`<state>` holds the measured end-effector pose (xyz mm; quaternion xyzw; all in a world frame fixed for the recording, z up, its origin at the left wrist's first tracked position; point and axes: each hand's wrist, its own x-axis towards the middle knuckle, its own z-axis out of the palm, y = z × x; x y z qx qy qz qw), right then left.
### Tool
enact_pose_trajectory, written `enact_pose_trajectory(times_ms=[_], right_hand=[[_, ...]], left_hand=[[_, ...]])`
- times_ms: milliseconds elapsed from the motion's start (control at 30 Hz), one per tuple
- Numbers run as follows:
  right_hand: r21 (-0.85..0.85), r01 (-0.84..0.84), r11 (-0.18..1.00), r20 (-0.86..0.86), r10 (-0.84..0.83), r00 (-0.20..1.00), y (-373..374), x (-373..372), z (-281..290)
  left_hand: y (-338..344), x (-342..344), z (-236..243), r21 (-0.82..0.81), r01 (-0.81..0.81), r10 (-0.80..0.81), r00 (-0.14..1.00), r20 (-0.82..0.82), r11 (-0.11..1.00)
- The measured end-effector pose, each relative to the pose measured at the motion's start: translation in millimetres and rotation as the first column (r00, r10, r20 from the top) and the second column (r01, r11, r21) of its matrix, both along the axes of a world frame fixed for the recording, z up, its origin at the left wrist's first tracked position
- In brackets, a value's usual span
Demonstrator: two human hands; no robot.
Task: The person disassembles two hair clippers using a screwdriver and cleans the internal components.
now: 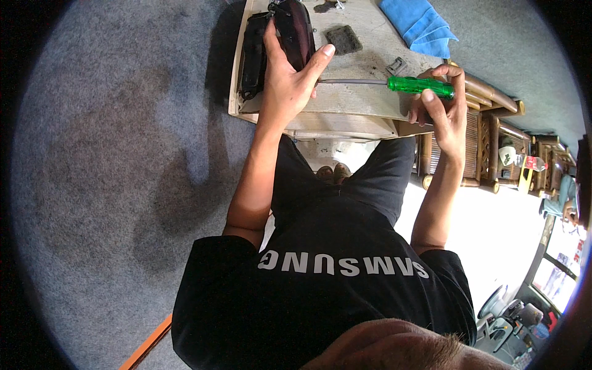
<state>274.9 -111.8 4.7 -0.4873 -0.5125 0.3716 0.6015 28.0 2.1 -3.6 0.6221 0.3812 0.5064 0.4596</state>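
My left hand [288, 86] grips a dark glossy casing [295, 34], black and maroon, at the table's far left. Its index finger lies along the casing and its thumb sticks out to the right; the other fingers are mostly hidden. In my right hand [445, 108] is a screwdriver [420, 86] with a clear green handle and a long metal shaft. The handle sits between thumb and fingers, and the shaft points left. Its tip ends close to my left hand's fingers; whether it touches the casing I cannot tell.
On the pale wooden table [361, 102] lie a dark square pad [344, 39], a small grey metal piece [396, 65] and a folded blue cloth [419, 28]. Bamboo furniture [475, 148] stands to the right, with a bottle [535, 163] on it. A grey wall-like surface [111, 154] fills the left.
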Motion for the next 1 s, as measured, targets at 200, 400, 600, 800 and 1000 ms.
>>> enact_pose_trajectory(times_ms=[200, 400, 600, 800, 1000], right_hand=[[-0.054, -0.053, 0.997, -0.004, 0.053, 0.999, -1.5, 6.0, -0.3], [-0.077, -0.037, 0.996, 0.064, 0.042, 0.997, -1.6, 15.3, -2.7], [-0.030, -0.032, 0.999, 0.004, 0.032, 0.999, -2.0, 2.7, 3.3], [-0.053, -0.056, 0.997, 0.029, 0.058, 0.998, -0.8, 6.6, 0.4], [-0.060, -0.056, 0.997, 0.026, 0.057, 0.998, -1.9, 12.2, -3.3]], left_hand=[[-2.0, 1.0, 5.9, -0.015, 0.022, -0.022, 1.000, -0.008, 1.000], [-0.8, -1.0, 3.2, -0.018, 0.022, -0.022, 1.000, -0.002, 1.000], [-4.8, -1.0, 4.9, -0.050, -0.011, 0.010, 1.000, -0.016, 0.999], [-1.1, -2.8, 2.5, -0.043, 0.042, -0.042, 0.999, 0.016, 0.998], [-1.2, -2.0, 4.0, -0.032, 0.048, -0.048, 0.999, 0.001, 0.998]])
